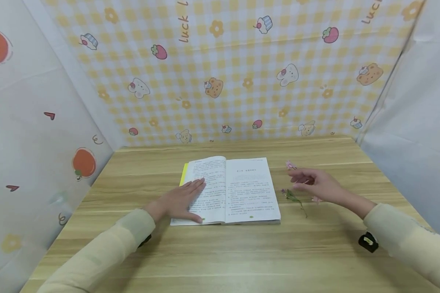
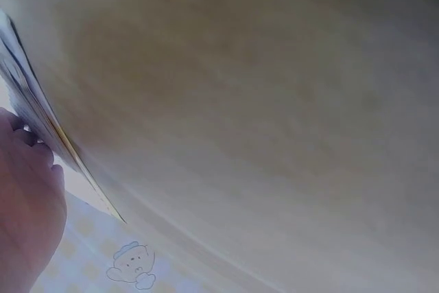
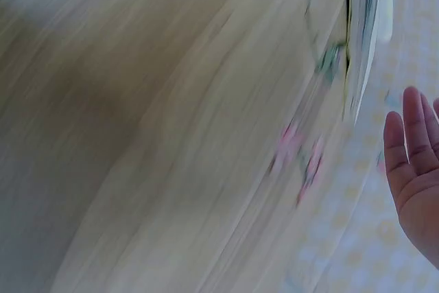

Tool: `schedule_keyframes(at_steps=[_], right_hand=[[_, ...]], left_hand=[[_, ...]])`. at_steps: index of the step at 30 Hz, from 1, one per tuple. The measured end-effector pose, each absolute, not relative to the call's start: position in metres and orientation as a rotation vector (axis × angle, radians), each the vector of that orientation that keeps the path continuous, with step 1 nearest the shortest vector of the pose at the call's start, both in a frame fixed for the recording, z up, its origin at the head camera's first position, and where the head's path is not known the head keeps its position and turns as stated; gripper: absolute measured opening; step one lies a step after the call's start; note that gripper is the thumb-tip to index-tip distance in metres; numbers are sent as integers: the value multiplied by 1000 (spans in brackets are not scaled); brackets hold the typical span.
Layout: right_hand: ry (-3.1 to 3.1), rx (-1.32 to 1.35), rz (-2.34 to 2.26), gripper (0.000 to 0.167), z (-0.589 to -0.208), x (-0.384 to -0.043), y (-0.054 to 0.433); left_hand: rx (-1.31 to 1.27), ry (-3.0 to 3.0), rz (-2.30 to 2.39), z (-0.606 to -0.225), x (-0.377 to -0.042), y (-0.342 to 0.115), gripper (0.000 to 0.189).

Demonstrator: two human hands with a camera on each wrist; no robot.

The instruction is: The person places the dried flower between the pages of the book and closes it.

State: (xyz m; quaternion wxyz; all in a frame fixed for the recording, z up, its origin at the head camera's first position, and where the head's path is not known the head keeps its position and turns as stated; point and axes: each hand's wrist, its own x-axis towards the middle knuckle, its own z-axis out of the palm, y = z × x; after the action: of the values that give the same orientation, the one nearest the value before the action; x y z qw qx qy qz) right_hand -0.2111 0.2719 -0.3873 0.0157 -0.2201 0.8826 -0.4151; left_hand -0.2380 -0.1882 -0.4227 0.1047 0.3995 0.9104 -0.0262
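Observation:
A printed book (image 1: 251, 185) lies spread on the table, with both pages facing up. My left hand (image 1: 185, 199) rests flat on the left page, fingers straight and thumb near the page's lower edge. To the right of the book, my right hand (image 1: 320, 185) hovers over small flowers with loosely bent fingers, holding nothing. Below its fingertips lies a purple flower sprig (image 1: 292, 196) with a green stem. One pink flower (image 1: 289, 165) shows beyond the fingers and another pink flower (image 1: 316, 200) under the palm. In the right wrist view the pink blooms (image 3: 288, 143) are blurred.
Wood-grain table (image 1: 220, 260) spreads around the book. A yellow checked cloth (image 1: 234, 110) with cartoon prints hangs behind it, and pale sheets (image 1: 421, 114) enclose both sides. A yellow cover edge (image 1: 183, 173) sticks out at the book's left.

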Motion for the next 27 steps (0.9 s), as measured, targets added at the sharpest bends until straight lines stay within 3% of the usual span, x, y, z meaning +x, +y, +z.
schedule_keyframes(at_steps=[11, 27], right_hand=[[2607, -701, -1277, 33, -406, -210, 335], [2545, -649, -1223, 40, -422, -214, 349]], left_hand=[[1171, 2689, -66, -421, -237, -187, 120], [1146, 2687, -97, -421, -237, -187, 121]])
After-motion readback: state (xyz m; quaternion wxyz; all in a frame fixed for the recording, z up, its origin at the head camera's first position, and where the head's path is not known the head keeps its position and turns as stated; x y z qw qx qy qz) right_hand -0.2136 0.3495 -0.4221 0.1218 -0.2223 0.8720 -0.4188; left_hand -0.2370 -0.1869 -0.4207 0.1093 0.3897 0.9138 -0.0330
